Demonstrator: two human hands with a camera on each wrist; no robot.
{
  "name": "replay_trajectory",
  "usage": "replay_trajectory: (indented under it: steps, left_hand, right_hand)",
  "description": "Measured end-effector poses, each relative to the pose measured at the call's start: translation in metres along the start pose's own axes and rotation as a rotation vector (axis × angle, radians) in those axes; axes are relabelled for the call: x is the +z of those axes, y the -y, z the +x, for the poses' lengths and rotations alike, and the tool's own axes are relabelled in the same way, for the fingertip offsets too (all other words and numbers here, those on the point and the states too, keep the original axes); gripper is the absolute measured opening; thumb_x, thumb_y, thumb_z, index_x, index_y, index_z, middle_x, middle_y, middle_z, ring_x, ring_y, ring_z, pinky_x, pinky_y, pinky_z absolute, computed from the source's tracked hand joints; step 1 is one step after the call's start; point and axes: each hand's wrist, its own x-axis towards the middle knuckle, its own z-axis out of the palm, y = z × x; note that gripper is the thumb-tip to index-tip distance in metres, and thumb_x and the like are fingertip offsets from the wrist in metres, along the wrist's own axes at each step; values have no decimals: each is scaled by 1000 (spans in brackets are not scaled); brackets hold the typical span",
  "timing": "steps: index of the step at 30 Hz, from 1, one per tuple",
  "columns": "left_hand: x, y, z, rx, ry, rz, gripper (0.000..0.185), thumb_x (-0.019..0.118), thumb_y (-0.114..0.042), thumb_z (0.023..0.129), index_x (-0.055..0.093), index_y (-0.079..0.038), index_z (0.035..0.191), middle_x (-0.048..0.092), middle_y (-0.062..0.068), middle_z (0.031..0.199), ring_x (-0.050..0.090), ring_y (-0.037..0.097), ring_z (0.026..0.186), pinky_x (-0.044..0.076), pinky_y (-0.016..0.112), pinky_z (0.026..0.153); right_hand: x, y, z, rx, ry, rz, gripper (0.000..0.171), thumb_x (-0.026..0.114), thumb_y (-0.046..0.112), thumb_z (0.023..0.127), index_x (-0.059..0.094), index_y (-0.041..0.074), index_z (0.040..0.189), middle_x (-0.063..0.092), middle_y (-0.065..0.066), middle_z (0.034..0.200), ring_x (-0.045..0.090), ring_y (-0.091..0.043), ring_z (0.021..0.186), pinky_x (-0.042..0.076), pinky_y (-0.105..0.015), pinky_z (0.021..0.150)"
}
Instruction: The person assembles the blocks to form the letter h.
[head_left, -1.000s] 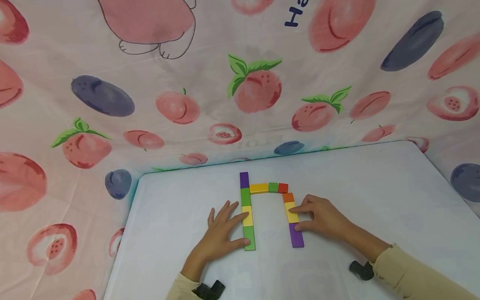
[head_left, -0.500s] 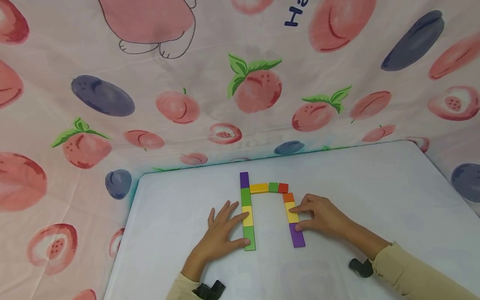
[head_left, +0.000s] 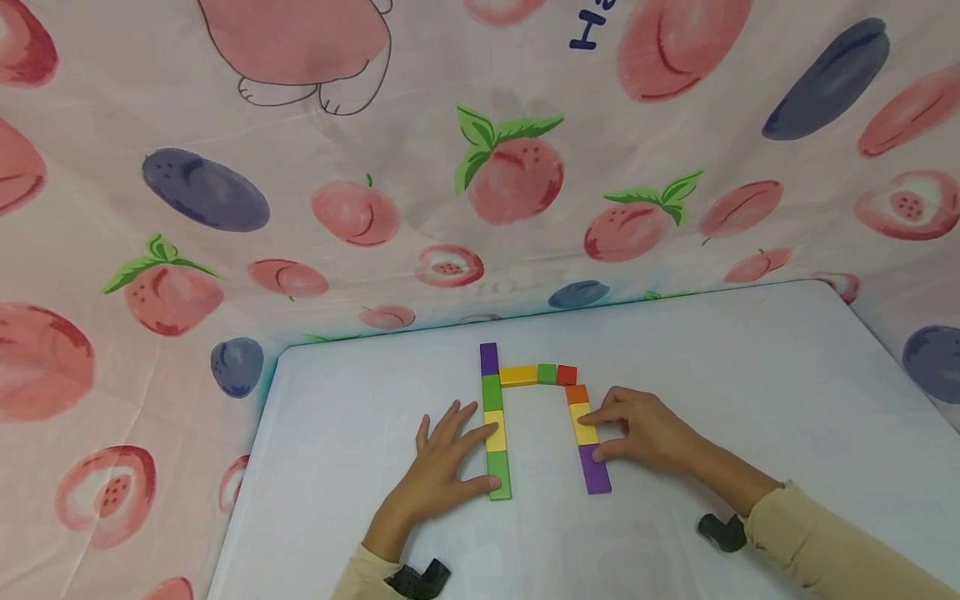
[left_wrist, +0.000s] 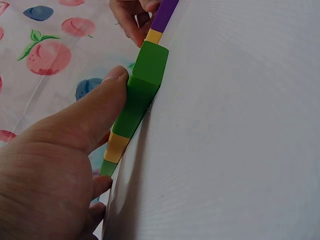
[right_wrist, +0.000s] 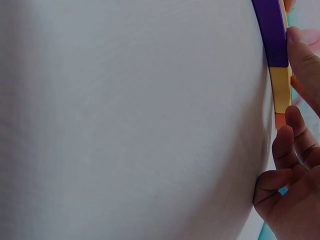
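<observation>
Small coloured blocks lie on the white tabletop in a shape with two legs and a crossbar. In the head view the left leg runs from a purple block through a green block and a yellow block to a near green block. My left hand, fingers spread, touches the yellow one with the index finger and the near green one with the thumb. On the right leg, below an orange block, my right hand touches a yellow block with a fingertip and a purple block with the thumb.
Between the legs, the crossbar consists of a yellow-orange block, a green block and a red block. Fruit-printed cloth hangs behind the white tabletop. Dark wrist devices stick out near both beige sleeves.
The near end of the right leg's purple block has shifted slightly to the right, with my right thumb on it. My left hand and the other blocks stay in place.
</observation>
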Motion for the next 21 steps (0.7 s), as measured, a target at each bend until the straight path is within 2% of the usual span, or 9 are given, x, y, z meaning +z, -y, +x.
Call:
replay_trajectory:
  steps: [5, 12, 21]
  left_hand:
    - [0, -1, 0, 12, -13, 6, 75, 69, -64, 87, 49, -33, 152, 25, 3, 170, 8, 29, 161, -3, 70, 121]
    - [1, 1, 1, -4, 5, 8, 76, 69, -64, 87, 47, -34, 153, 22, 0, 171, 5, 26, 161, -5, 68, 121]
    - [2, -1, 0, 30, -48, 6, 74, 71, -62, 86, 51, -32, 150, 28, 5, 169, 12, 32, 160, 0, 72, 119]
  right_hand:
    - [0, -1, 0, -5, 0, 6, 54, 89, 47, 72, 77, 27, 121, 56, 10, 91, 50, -11, 79, 44, -19, 63]
    - [1, 0, -1, -18, -10, 6, 53, 90, 44, 72, 78, 26, 120, 57, 10, 91, 51, -10, 79, 44, -19, 63]
    - [0, 1, -1, -16, -12, 5, 53, 90, 44, 72, 78, 25, 120, 58, 9, 93, 51, -10, 79, 45, -19, 64]
